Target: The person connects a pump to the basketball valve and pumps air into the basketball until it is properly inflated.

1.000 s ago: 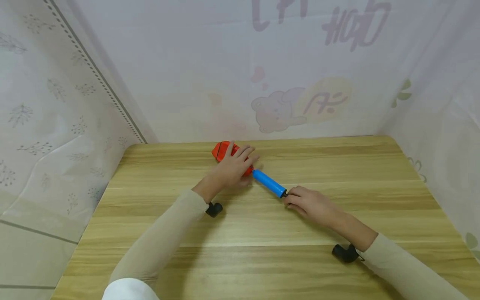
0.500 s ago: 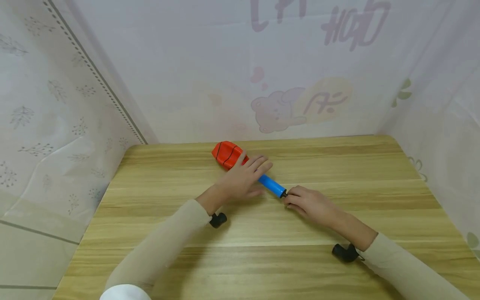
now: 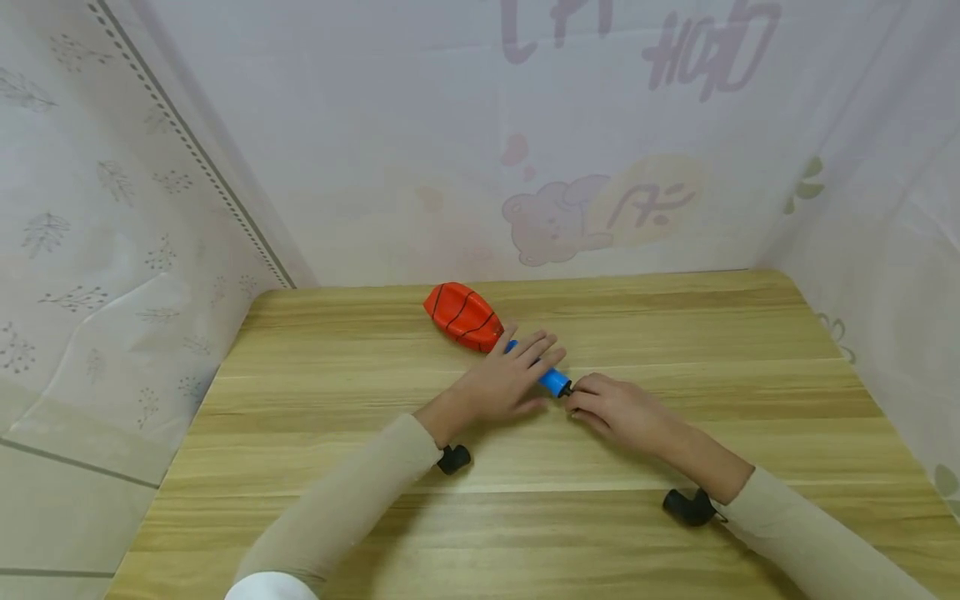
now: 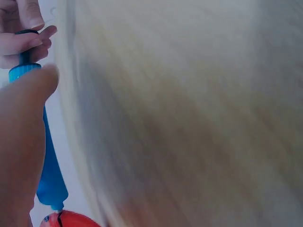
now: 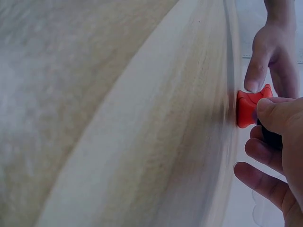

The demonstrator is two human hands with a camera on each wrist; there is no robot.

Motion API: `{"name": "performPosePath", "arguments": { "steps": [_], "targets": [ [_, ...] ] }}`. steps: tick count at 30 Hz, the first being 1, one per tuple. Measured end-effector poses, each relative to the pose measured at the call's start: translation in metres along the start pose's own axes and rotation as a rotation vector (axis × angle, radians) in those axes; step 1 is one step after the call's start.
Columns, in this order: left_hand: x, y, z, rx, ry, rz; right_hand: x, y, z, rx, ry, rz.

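Observation:
A blue hand pump (image 3: 555, 382) lies slantwise over the table, its nozzle end meeting a limp red ball (image 3: 463, 318) with black lines. The ball is partly sunken and creased. My right hand (image 3: 626, 412) grips the pump's black handle (image 5: 271, 138), thumb and fingers curled on it in the right wrist view. Over the pump's barrel is my left hand (image 3: 510, 379), its fingers spread and fairly straight, hiding the barrel's middle. In the left wrist view the left thumb (image 4: 47, 80) crosses the pump near its handle end, and the handle sits close to the barrel.
A wooden table (image 3: 675, 333) carries everything. Behind it hangs a pale printed curtain (image 3: 420, 167), with more patterned cloth at both sides. Black wrist-worn devices (image 3: 687, 507) hang below each sleeve, close over the tabletop.
My left hand has slid off the red ball toward the lower right, onto the pump's barrel, uncovering the ball. My right hand keeps its place on the handle.

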State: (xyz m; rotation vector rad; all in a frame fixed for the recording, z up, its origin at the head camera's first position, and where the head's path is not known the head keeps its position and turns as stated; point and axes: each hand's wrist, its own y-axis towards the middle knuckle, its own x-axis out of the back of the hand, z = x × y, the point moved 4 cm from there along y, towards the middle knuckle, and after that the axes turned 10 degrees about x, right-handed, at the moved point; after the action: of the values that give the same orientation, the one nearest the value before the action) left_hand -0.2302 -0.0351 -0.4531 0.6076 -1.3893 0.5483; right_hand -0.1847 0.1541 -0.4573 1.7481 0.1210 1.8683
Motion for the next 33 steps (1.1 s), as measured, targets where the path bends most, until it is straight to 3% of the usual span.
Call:
{"name": "performPosePath", "arguments": {
  "steps": [8, 14, 24, 33],
  "targets": [
    [-0.008, 0.004, -0.003, 0.047, 0.010, 0.009, -0.003, 0.000, 0.001, 0.007, 0.005, -0.011],
    [-0.010, 0.003, -0.005, 0.063, 0.000, 0.053, -0.004, -0.001, 0.002, 0.002, 0.011, -0.012],
    [-0.013, 0.006, -0.009, 0.039, 0.030, 0.006, -0.006, -0.002, 0.003, -0.019, -0.009, -0.001],
    [-0.005, 0.006, -0.006, 0.001, 0.002, 0.031, -0.001, -0.001, 0.008, -0.019, -0.039, -0.044]
  ]
}}
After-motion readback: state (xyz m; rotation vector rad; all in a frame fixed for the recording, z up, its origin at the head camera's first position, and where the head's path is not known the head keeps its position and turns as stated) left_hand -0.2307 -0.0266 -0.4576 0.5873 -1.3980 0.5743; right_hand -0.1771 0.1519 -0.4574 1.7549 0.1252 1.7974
